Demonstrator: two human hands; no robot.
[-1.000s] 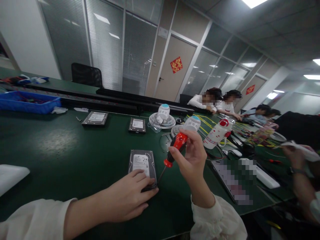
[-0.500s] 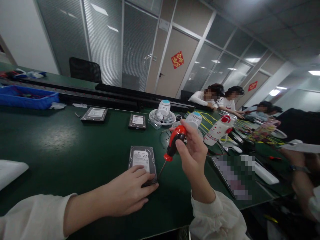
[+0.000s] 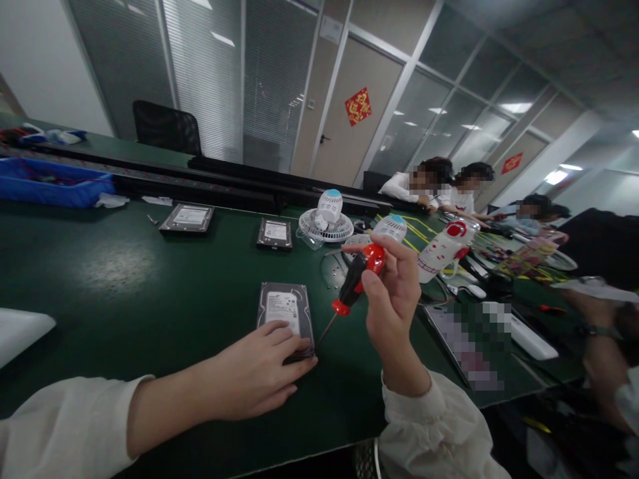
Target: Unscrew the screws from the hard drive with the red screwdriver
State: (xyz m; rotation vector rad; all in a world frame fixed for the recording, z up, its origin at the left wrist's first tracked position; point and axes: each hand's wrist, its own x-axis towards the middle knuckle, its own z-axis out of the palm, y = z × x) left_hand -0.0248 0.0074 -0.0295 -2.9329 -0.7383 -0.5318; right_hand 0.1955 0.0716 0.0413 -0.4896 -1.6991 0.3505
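The dark green table (image 3: 124,286) is filling most of the view, with its near edge and left end running out of frame. At its far left a blue bin (image 3: 50,187) is sitting, its contents too small to make out, and a white object (image 3: 20,332) is being cut off by the left border. Two more drives (image 3: 187,218) are lying flat farther back, near a small white fan (image 3: 324,223). To the right, a flat device (image 3: 469,346) is being hidden by blurring, and another person's hand (image 3: 596,346) is showing only in part at the frame edge.

The left hand (image 3: 254,376) is resting palm down on the near end of the hard drive (image 3: 284,309), its grip loose and flat, with fingers spreading over the label edge and covering the near corners. The drive is lying label up on the table directly in front of the person, its far half showing plainly.

The right hand (image 3: 394,299) is holding the screwdriver (image 3: 355,283) up above the table, just right of the drive, with the grip closing around the red and black handle near its top. The fingers are hiding the butt of the handle. The thin shaft is slanting down and left toward the drive's right near corner; whether the tip is touching it is hard to tell, since the tip is blending into the dark edge beside the left fingertips.
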